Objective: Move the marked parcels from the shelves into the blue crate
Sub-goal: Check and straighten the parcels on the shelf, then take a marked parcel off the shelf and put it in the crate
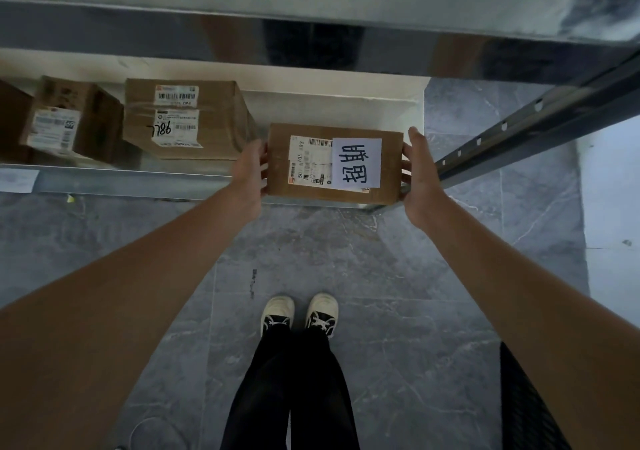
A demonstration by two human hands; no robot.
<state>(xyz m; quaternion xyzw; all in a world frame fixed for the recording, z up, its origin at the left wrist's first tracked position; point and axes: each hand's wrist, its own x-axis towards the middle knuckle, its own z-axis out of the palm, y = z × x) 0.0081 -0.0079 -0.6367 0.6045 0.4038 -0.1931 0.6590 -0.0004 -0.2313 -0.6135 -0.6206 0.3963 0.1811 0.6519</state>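
The marked parcel is gripped at both ends by the left hand and right hand. Fingers are curled round its sides. It is positioned at the shelf edge.

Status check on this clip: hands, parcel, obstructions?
Left hand and right hand grip marked parcel at shelf edge. Crate not in view. Nothing blocking.

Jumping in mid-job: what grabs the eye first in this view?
The marked parcel, a cardboard box with a white handwritten note, sits at the shelf's right front edge, gripped on its sides by the left hand and right hand. Left of it stand two more boxes, one scrawled 98L.
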